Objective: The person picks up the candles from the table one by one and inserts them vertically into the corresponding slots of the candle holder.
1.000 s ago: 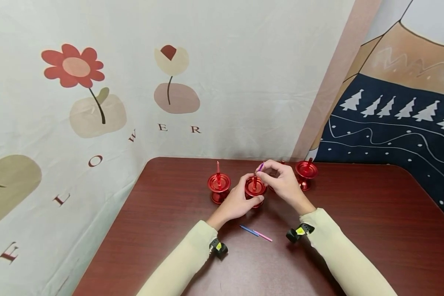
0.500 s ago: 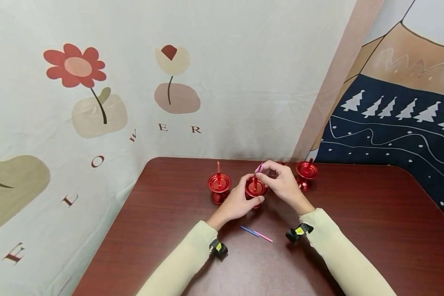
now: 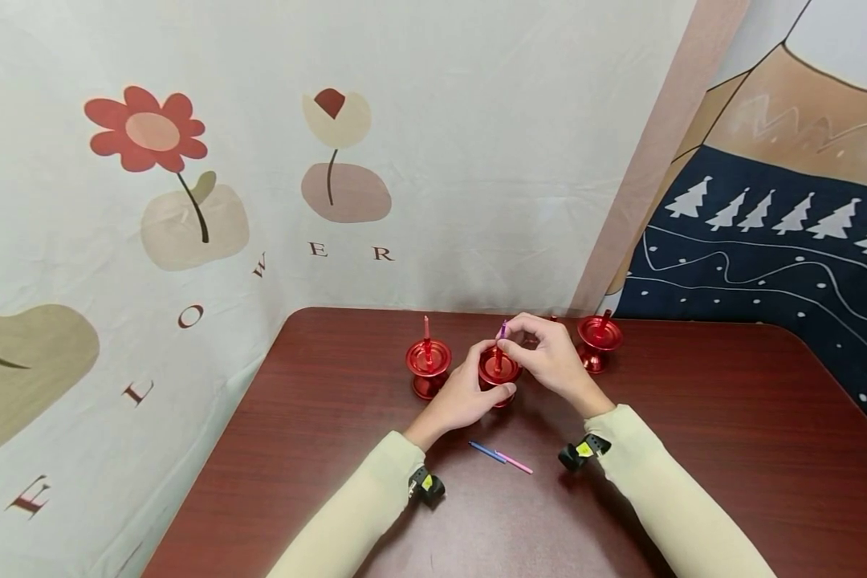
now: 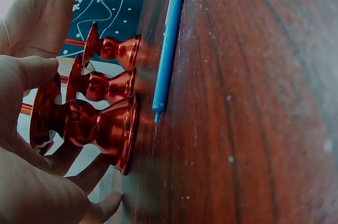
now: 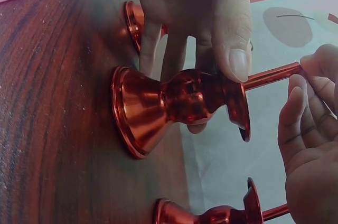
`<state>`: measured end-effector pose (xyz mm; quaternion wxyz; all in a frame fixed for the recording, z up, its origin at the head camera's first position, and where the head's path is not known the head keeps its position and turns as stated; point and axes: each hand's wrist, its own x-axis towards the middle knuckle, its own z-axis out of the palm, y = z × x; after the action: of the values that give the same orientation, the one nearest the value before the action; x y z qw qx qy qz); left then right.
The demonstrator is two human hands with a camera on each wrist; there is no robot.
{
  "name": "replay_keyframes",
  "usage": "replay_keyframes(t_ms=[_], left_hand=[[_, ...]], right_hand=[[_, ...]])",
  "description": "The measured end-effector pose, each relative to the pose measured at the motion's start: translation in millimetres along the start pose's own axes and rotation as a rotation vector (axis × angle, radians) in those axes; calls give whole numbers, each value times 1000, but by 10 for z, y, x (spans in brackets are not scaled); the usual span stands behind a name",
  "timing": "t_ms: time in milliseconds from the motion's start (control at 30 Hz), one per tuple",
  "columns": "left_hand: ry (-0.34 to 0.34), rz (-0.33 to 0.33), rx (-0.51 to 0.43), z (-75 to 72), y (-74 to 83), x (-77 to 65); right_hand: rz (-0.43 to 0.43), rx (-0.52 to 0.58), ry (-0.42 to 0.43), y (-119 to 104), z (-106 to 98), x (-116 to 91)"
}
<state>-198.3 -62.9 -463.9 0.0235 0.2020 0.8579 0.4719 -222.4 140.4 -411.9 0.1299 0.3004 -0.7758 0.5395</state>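
My left hand (image 3: 466,393) grips the dish of a shiny red candle holder (image 3: 497,371), fingers behind it and thumb on its near rim. At the top of that holder's upright tube (image 5: 272,76), my right hand (image 3: 549,357) pinches a thin purple candle (image 3: 503,328). The candle stands nearly upright in line with the tube; its lower end is hidden by the fingertips. In the left wrist view the holder's base (image 4: 124,134) stands on the table.
To the left stands a matching holder (image 3: 428,359) with a pink candle (image 3: 426,326). Another holder (image 3: 600,331) is at the right; one more is mostly hidden behind my right hand. A blue candle (image 3: 486,451) and a pink candle (image 3: 518,463) lie on the table (image 3: 318,457) in front.
The purple candle has gone from leaning right to nearly upright over the tube, with my right fingertips shifting slightly left and down. My left hand keeps its hold on the candle holder.
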Motion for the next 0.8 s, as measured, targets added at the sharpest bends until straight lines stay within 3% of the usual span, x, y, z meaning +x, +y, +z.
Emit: replay_keyframes(t_ms=[300, 533, 767, 800], left_hand=[[0, -26, -22, -46, 153, -55], [2, -74, -28, -28, 151, -24], [46, -45, -22, 148, -319, 165], [51, -47, -30, 153, -329, 173]], right_hand=[[12, -27, -22, -5, -12, 13], [47, -40, -27, -39, -21, 11], [106, -45, -36, 11, -67, -63], [114, -51, -36, 19, -80, -80]])
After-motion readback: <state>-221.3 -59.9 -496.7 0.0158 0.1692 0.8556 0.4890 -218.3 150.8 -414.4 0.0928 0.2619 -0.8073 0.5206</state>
